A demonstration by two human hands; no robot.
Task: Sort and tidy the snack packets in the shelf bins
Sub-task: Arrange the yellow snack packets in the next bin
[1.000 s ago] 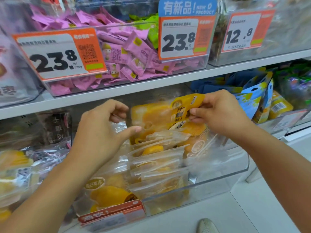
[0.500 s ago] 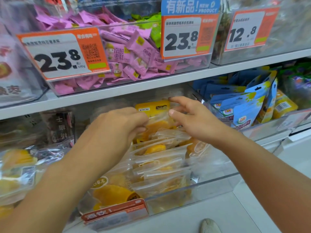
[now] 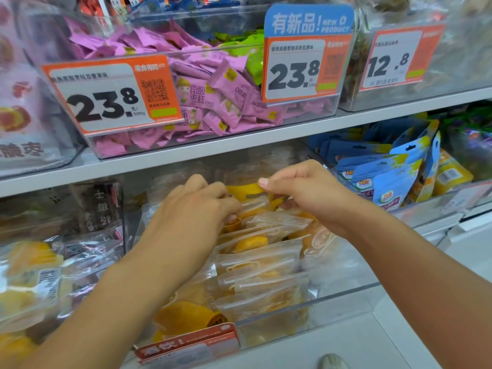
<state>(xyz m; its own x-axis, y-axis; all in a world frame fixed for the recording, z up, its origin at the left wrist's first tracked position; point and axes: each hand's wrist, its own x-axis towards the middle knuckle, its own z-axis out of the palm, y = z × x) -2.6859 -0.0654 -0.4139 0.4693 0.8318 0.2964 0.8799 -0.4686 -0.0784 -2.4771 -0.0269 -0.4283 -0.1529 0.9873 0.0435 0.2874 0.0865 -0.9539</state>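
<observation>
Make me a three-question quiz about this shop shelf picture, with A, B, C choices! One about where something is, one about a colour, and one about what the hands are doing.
1. Where are the blue Dole pouches?
A. In the bin right of the one the hands work in
B. On the top shelf
C. On the floor

2. What colour are most small wrapped sweets in the clear upper bin behind the 23.8 price tags?
A. Red
B. Pink-purple
C. White

3. What are the left hand and the right hand doing?
A. Hanging idle
B. Pointing at a price tag
C. Both pinching the yellow-topped clear packet at the back of the lower bin

Answers:
1 A, the pouches stand upright in the neighbouring lower bin.
2 B, pink-purple wrappers fill it, with a few green ones behind.
3 C, fingers of both hands curl onto that packet's top.
</observation>
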